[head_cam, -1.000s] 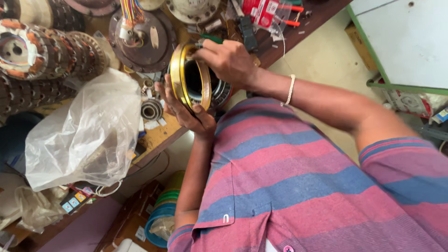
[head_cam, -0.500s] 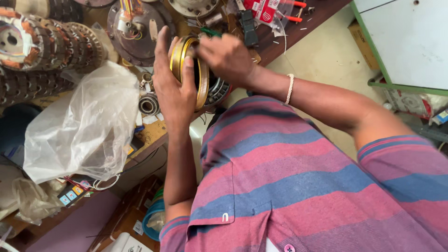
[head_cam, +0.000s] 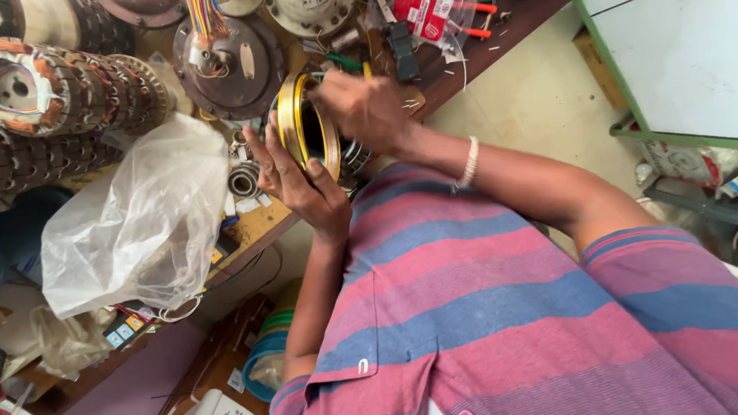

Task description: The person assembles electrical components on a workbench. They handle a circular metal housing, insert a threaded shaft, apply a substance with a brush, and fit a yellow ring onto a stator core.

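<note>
Cupping the gold-rimmed motor housing at upper centre of the frame, left hand in closed grip beneath; right hand pinching its top edge, likely seating something, needing steady support.

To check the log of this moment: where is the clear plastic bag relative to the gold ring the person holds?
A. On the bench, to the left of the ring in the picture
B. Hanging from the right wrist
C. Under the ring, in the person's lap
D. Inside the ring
A: the bag lies on the bench, to the picture's left of the ring held by the left hand, with the right hand at its top.
</note>
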